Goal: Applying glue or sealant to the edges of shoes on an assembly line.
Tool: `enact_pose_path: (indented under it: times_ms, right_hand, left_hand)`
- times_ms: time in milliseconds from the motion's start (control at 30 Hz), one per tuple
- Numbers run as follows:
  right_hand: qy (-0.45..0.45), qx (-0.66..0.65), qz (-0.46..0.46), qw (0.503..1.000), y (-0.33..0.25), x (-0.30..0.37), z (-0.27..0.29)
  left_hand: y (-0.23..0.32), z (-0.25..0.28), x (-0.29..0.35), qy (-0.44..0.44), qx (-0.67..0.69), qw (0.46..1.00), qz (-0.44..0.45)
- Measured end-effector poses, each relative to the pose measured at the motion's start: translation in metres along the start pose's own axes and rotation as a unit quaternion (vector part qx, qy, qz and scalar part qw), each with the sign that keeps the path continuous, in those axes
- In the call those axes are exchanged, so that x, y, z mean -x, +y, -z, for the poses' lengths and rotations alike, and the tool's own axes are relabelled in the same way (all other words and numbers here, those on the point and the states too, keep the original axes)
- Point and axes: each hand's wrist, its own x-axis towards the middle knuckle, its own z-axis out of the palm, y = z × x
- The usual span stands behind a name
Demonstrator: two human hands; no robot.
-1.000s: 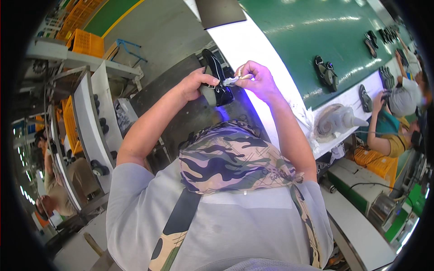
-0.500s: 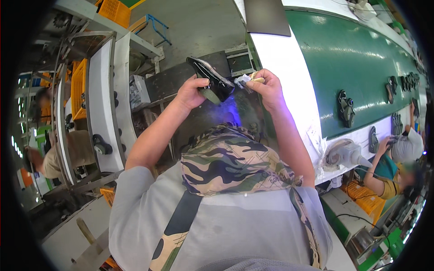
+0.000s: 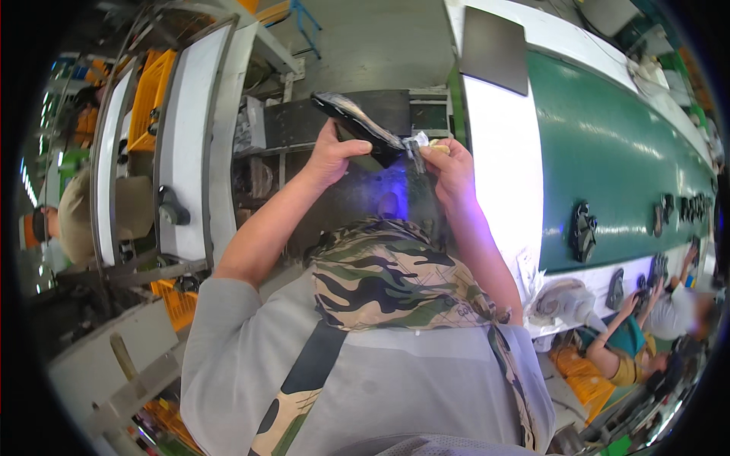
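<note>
The step in hand looks like work on one end of a dark shoe (image 3: 353,121) with a crumpled pale wad (image 3: 416,143); the next move seems to call for a steady left grip while the right fingertips place the wad precisely at that end. The shoe is held in the air, tilted, left of the white border (image 3: 498,144) along the green surface (image 3: 631,190). The left hand (image 3: 336,156) closes round its side, thumb on top; the right hand (image 3: 452,171) pinches the wad narrowly between thumb and fingers, at the shoe's lower right end, though whether wad and shoe touch I cannot tell. Counted, there are one shoe and one wad in the hands, one dark flat panel (image 3: 494,49) by the green surface's upper left corner, and one translucent bottle (image 3: 564,302) on the white border below the lower left corner. One pair of shoes (image 3: 584,232) lies near that corner; the cluster of footwear (image 3: 693,208) toward the right edge is too small to count. One single shoe (image 3: 173,207) sits near the lower edge of the white shelf (image 3: 182,114) at left.
</note>
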Motion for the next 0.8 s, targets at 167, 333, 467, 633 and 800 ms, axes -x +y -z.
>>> enact_pose_path:
  times_ms: [167,333,467,633,800]
  right_hand:
    - [-0.034,0.017,-0.072,0.997,0.003,-0.004,-0.016]
    - [-0.098,-0.083,-0.09,0.987,-0.007,-0.002,-0.011]
    - [-0.061,-0.098,-0.085,0.99,-0.018,0.006,0.022]
    - [-0.058,-0.141,-0.013,0.988,-0.041,0.022,0.062]
    - [0.008,-0.158,0.136,0.978,-0.08,0.049,0.122]
  left_hand:
    - [0.026,-0.004,0.021,0.086,-0.215,0.965,-0.12]
    - [0.09,0.033,0.035,0.203,-0.25,0.932,-0.165]
    - [0.173,0.124,0.053,0.374,-0.38,0.839,-0.111]
    - [0.264,0.263,0.092,0.401,-0.33,0.848,-0.1]
    - [0.245,0.314,0.112,0.518,-0.607,0.569,0.195]
